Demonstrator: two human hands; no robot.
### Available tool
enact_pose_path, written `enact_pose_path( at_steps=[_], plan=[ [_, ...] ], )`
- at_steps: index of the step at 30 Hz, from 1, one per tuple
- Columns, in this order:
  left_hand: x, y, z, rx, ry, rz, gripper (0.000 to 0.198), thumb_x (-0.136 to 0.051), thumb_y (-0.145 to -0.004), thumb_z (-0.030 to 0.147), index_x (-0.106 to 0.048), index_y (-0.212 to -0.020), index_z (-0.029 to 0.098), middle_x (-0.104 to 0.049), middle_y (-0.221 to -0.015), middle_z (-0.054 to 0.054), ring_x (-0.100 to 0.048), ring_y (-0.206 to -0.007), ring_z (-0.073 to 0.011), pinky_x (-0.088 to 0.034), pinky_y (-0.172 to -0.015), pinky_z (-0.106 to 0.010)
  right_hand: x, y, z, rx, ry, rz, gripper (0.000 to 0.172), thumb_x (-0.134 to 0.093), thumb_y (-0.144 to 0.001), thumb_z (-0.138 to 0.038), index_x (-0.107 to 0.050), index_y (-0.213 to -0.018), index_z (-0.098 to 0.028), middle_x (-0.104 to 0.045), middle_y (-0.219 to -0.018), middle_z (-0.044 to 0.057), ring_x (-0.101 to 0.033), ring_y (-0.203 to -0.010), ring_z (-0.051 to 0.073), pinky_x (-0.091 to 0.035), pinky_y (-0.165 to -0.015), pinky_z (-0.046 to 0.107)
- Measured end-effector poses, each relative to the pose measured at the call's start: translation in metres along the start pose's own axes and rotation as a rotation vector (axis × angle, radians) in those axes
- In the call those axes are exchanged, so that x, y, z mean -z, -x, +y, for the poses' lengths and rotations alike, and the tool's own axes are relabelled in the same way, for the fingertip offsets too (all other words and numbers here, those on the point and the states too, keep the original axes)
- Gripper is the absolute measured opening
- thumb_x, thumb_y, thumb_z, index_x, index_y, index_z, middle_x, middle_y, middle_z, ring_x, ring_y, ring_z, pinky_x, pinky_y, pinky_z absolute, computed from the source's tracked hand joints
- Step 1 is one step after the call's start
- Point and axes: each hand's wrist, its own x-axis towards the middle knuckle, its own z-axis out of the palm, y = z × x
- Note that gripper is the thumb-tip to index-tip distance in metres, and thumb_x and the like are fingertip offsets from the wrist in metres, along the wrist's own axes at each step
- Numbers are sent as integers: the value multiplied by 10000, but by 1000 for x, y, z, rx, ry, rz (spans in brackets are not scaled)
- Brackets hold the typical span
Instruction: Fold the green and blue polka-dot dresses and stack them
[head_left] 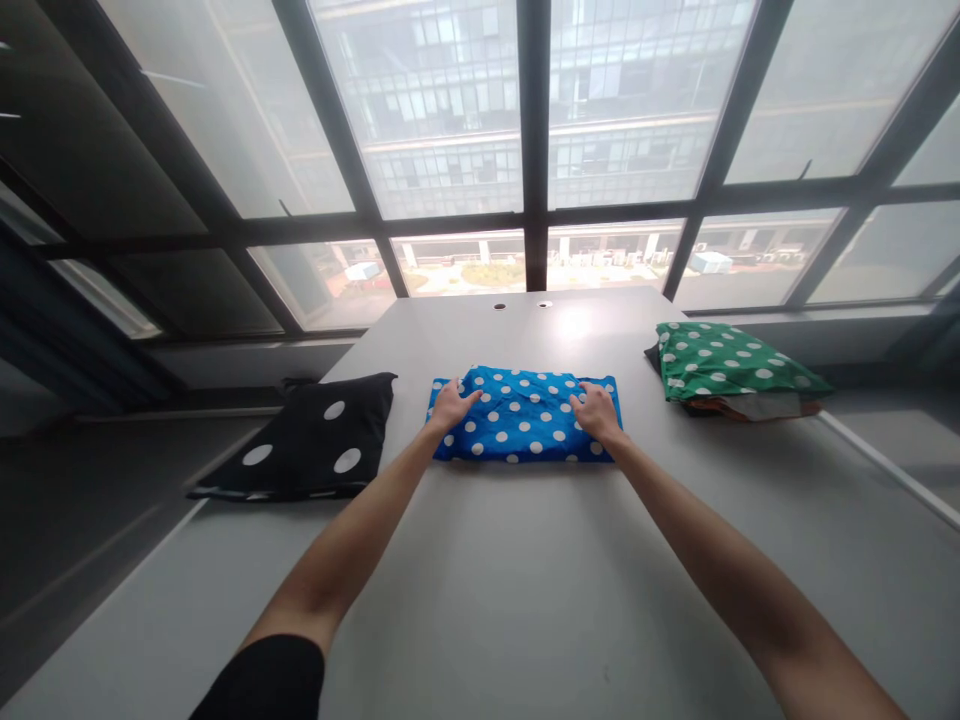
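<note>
A blue cloth piece with white polka dots (517, 425), perhaps a cushion cover, lies folded into a wide rectangle on the white table. My left hand (451, 405) rests on its left end, thumb spread toward the middle. On the right end lies my right hand (595, 410), its thumb pointing inward and apart from the fingers. Both hands touch the cloth from above, and neither visibly pinches it. The cloth's upper layer looks slightly raised and wrinkled between them.
A black cloth cover with large white dots (319, 440) lies at the table's left edge, partly overhanging. At the right edge, a green dotted cover (731, 360) tops a small pile of fabrics. The white table (510, 590) reaches toward large windows (622, 130).
</note>
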Motion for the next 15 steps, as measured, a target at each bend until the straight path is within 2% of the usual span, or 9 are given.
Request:
enact_pose_path(
  at_steps=[2,4,6,7,9,12,15],
  plan=[
    [-24,-7,5,0,-4,-37,826,-819,-772,542,-537,-1403,88,-601,-1428,-271,-547,-1368,-405,-431,-1125,-481,-9,-13,1,-57,26,-9,549,-608,-936,-479,-639,-1370,-144,-642,-1358,220,-555,-1295,393,-412,-1096,524],
    [-48,-9,8,-28,-29,-43,948,-838,-747,578,-479,-1471,82,-498,-1539,-288,-438,-1467,-415,-366,-1183,-488,-19,-21,2,-82,52,-6,572,-629,-925,-499,-629,-1367,-136,-613,-1391,226,-503,-1333,421,-368,-1109,564],
    [-67,-13,10,-49,-11,-16,968,-848,-746,566,-464,-1495,88,-420,-1604,-281,-350,-1524,-413,-293,-1233,-491,-26,-28,5,-80,69,4,554,-622,-936,-468,-619,-1363,-114,-582,-1426,234,-453,-1366,430,-322,-1128,583],
    [-73,-18,11,-43,37,8,934,-856,-749,541,-484,-1484,101,-427,-1605,-269,-351,-1525,-409,-280,-1242,-489,-28,-33,6,-77,73,9,535,-616,-944,-446,-620,-1355,-104,-580,-1425,239,-446,-1368,428,-310,-1132,582],
    [-79,-31,11,-3,166,61,796,-850,-781,473,-545,-1436,137,-494,-1567,-238,-411,-1494,-394,-303,-1234,-482,-28,-45,9,-66,66,26,488,-600,-955,-389,-626,-1347,-99,-599,-1399,241,-455,-1359,413,-301,-1136,570],
    [-78,-58,11,65,283,132,590,-791,-854,352,-600,-1375,155,-608,-1455,-218,-535,-1399,-360,-390,-1177,-472,-24,-65,12,-40,19,70,458,-567,-939,-262,-624,-1373,-127,-652,-1346,208,-489,-1340,372,-300,-1150,547],
    [-70,-82,14,107,351,180,490,-786,-830,250,-654,-1286,127,-731,-1217,-204,-668,-1206,-334,-475,-1088,-479,-18,-84,11,-14,-71,129,454,-518,-917,-190,-659,-1347,-159,-719,-1250,169,-556,-1285,332,-327,-1157,524]
  ],
)
